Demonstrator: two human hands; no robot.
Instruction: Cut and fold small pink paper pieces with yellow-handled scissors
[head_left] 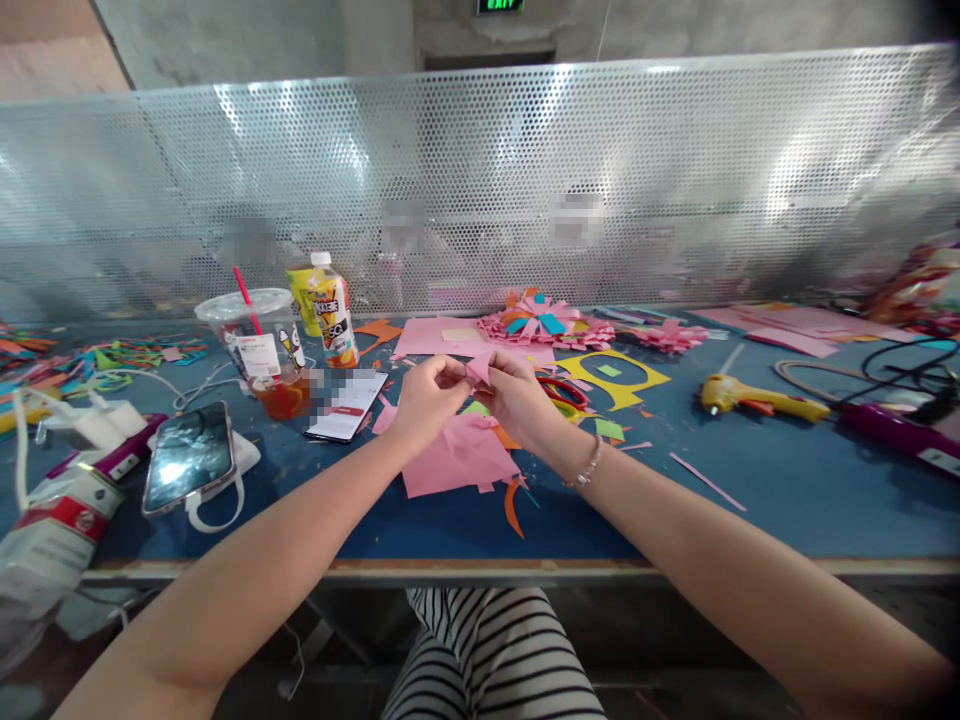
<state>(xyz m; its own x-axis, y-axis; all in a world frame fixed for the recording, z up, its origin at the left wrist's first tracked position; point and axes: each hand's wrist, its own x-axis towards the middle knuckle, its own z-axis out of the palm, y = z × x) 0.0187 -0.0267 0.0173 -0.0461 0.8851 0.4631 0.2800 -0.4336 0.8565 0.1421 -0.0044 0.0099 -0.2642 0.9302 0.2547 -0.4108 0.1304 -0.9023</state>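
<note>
Between my hands, above the blue table, is a small folded piece of pink paper (478, 370). My left hand (431, 398) pinches its left side with thumb and fingers. On the other side my right hand (525, 405), with a bracelet at the wrist, has its fingers closed on the same piece. Beneath them lies a larger pink sheet (450, 465) with creased, cut edges. Scissors with red and yellow handles (564, 398) lie just beyond my right hand, partly hidden by it. A curved orange scrap (514, 510) rests in front of the sheet.
A plastic cup (251, 350) with a red straw, a bottle (334, 315) and two phones (349, 405) (191, 455) stand or lie at left. A yellow glue gun (761, 397) is at right. Pink paper flowers (544, 325) and a yellow cut-out sheet (645, 372) lie behind, before a perforated metal panel (480, 190).
</note>
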